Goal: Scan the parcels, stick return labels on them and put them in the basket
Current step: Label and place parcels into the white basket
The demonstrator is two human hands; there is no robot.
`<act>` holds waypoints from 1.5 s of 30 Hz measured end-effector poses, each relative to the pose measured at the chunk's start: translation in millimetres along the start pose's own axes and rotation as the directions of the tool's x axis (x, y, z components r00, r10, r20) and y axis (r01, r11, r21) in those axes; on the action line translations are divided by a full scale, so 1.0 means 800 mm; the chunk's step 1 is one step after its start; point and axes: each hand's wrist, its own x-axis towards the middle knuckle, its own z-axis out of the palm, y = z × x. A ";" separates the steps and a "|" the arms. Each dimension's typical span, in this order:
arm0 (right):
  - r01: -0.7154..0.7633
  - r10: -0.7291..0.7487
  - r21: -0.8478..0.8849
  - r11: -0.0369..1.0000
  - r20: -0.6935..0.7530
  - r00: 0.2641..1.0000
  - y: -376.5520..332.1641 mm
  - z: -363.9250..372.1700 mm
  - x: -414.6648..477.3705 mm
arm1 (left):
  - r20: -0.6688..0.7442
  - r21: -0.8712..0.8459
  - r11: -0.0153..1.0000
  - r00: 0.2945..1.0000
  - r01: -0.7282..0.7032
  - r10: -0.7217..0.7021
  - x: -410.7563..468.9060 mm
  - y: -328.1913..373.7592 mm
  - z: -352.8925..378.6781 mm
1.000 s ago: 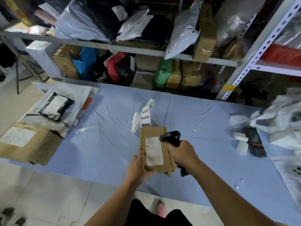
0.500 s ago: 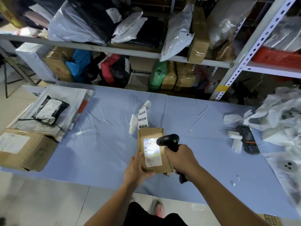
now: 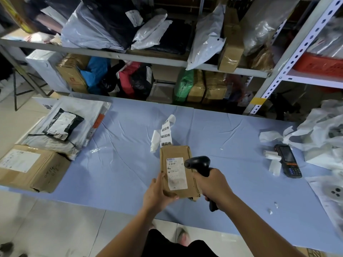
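Observation:
A small brown cardboard parcel (image 3: 177, 154) with a white shipping label (image 3: 176, 173) is held tilted up above the blue table (image 3: 120, 164). My left hand (image 3: 157, 191) grips its lower left corner. My right hand (image 3: 213, 186) grips a black barcode scanner (image 3: 198, 164), its head right beside the label. A strip of white return labels (image 3: 166, 132) with black print curls on the table just behind the parcel. No basket is in view.
A large cardboard box (image 3: 31, 167) and flat poly mailers (image 3: 70, 125) lie at the table's left end. A black handheld terminal (image 3: 288, 160) and crumpled white backing paper (image 3: 319, 134) sit at the right. Shelves (image 3: 232, 69) packed with parcels stand behind the table.
The scanner's light lit the shipping label half a second ago and is off now. Both hands and the parcel have stayed at almost the same place.

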 end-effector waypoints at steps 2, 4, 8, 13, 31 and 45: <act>0.021 -0.020 0.005 1.000 -0.012 1.000 0.004 -0.003 0.006 | 0.004 -0.001 1.000 1.000 -0.001 0.001 -0.001 0.001 0.001; 0.033 -0.033 0.002 0.999 -0.027 0.999 0.010 -0.009 0.016 | 0.005 0.000 1.000 1.000 -0.007 0.007 -0.001 0.001 0.000; 0.023 -0.022 0.052 0.998 -0.026 0.999 0.027 -0.023 0.047 | -0.024 -0.014 1.000 1.000 -0.006 0.005 0.000 0.007 -0.006; 0.077 -0.092 -0.160 0.984 -0.091 0.992 0.055 -0.030 0.099 | -0.101 -0.061 0.997 0.994 0.041 -0.047 0.005 0.014 -0.014; -0.177 0.050 -0.512 0.841 -0.253 0.966 0.081 0.010 0.176 | -0.020 -0.127 0.986 0.994 0.106 -0.109 0.089 0.008 -0.061; 0.078 -0.049 0.093 0.993 -0.279 0.959 -0.147 0.132 0.300 | -0.081 -0.198 0.980 0.996 0.024 -0.041 0.144 -0.004 -0.112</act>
